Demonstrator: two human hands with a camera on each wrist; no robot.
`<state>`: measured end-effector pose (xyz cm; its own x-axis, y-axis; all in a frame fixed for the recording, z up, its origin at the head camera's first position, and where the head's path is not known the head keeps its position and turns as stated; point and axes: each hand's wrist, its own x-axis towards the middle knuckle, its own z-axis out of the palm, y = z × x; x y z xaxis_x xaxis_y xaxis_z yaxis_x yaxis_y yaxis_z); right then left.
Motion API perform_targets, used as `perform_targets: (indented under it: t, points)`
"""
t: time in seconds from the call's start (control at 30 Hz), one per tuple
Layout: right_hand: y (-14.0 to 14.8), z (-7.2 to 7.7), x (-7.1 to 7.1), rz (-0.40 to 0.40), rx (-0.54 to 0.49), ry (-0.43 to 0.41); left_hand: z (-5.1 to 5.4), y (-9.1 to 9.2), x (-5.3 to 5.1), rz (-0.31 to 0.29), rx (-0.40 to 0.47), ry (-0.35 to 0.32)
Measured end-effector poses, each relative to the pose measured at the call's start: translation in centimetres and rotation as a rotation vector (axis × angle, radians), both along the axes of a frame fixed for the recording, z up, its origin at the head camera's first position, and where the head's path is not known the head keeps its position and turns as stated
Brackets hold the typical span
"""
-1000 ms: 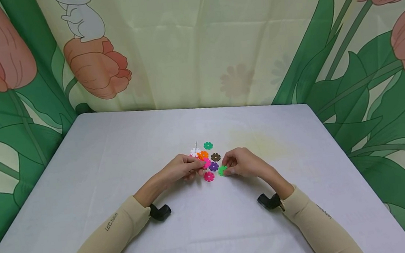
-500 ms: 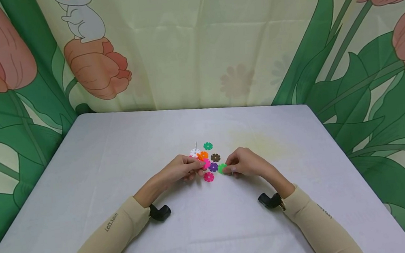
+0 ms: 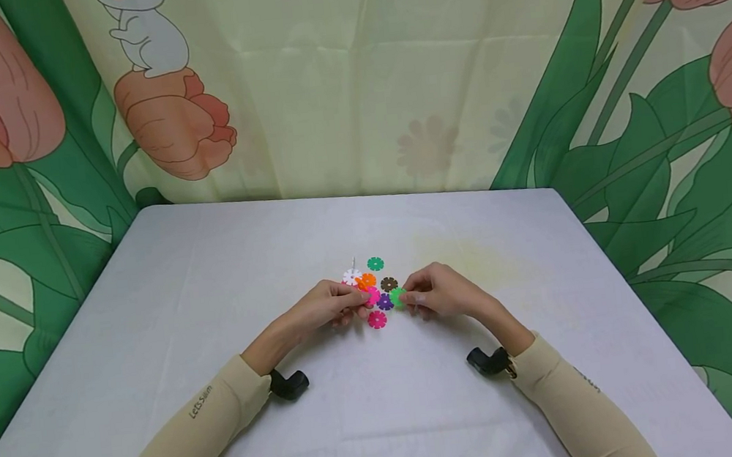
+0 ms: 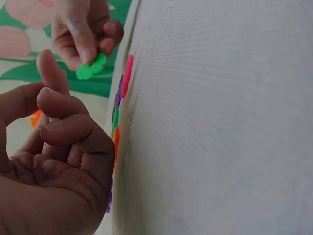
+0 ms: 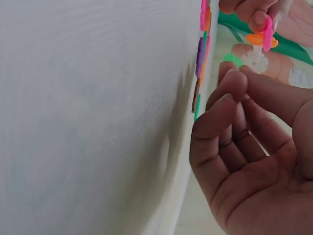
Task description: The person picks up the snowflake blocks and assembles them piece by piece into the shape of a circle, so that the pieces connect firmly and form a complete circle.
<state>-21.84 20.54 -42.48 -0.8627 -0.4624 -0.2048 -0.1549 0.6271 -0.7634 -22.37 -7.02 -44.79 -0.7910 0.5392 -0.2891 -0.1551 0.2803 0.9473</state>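
My left hand (image 3: 327, 306) pinches a pink notched snowflake disc (image 5: 268, 34). An orange disc (image 5: 255, 39) is slotted crosswise into it, and a white disc (image 5: 257, 60) sits on the same joined piece. Between thumb and fingertips, my right hand (image 3: 441, 291) holds a bright green disc (image 4: 91, 67). In the head view, this green disc is just right of the joined piece, above the table. Whether the green disc touches any other disc, I cannot tell. My left fingers hide part of the joined piece.
Loose discs lie flat on the white-covered table (image 3: 396, 402): teal green (image 3: 375, 263), brown (image 3: 389, 284), purple (image 3: 384, 302) and deep pink (image 3: 378, 319) among them. A cloth printed with tulips hangs behind the table's far edge.
My right hand has tipped the green disc and brought it slightly left and up, closer to the joined piece. The left hand stays almost still.
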Motion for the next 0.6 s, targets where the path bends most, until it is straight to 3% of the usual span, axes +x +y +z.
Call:
perform_targets:
  t: [0.23,0.6]
  points:
    - [-0.2,0.1,-0.15,0.026,-0.087,0.055,0.0,-0.03,0.01,0.005,-0.002,0.001]
    - [-0.79,0.25,0.1,0.037,-0.145,0.052,0.21,-0.03,0.06,0.007,-0.001,-0.003]
